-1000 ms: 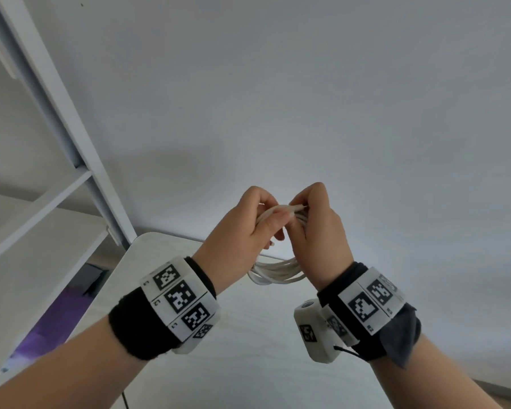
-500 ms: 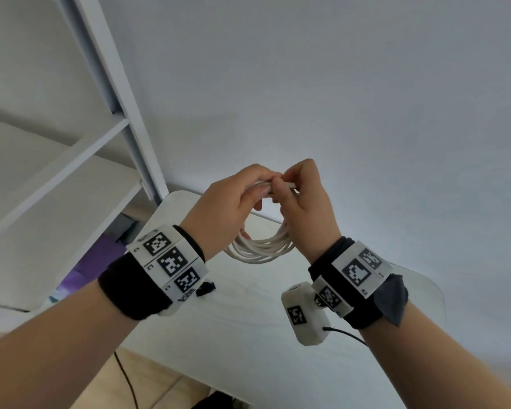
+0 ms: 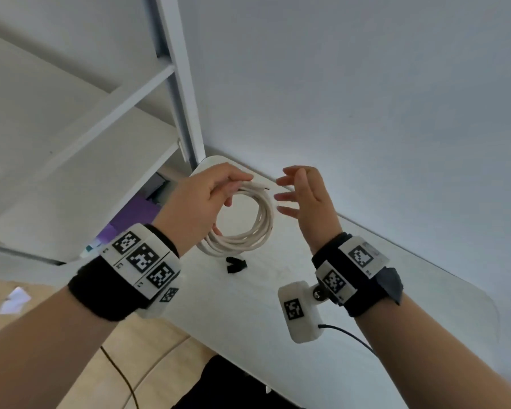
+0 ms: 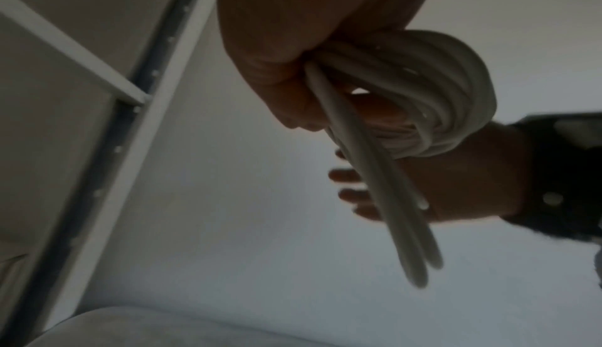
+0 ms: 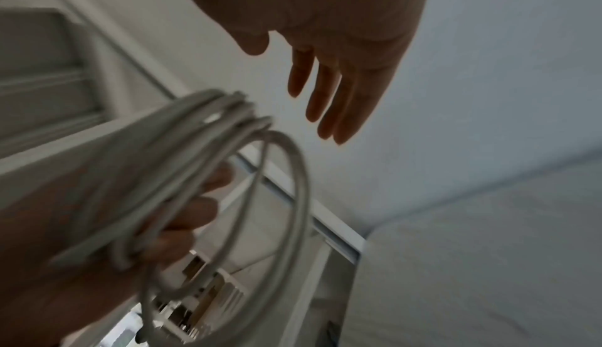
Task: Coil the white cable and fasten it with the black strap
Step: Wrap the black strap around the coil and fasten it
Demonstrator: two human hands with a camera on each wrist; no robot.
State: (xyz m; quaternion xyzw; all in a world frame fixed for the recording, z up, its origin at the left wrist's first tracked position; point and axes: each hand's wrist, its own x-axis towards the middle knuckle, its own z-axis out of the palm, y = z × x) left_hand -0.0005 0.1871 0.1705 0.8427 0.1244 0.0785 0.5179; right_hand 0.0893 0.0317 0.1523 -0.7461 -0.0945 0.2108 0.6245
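Your left hand [image 3: 201, 202] has its fingers curled around the white cable [image 3: 250, 228] and grips the bundled loops at their upper left side. The cable hangs from this grip as a round coil of several turns, above the table [image 3: 396, 305]. In the left wrist view two cable ends [image 4: 413, 262] stick out past the fingers, side by side. Your right hand [image 3: 310, 202] is just beside the coil on its right, not touching it, with the fingers [image 5: 329, 100] straight and spread and the palm turned to the coil; it holds nothing. The black strap [image 3: 236, 264] lies on the white table, just below the bottom of the coil in the head view, apart from both hands. Both wrists carry black bands with white marker blocks [image 3: 143, 259]. A white shelf frame [image 3: 177, 84] stands to the left behind the table, against a pale wall [image 3: 366, 84].
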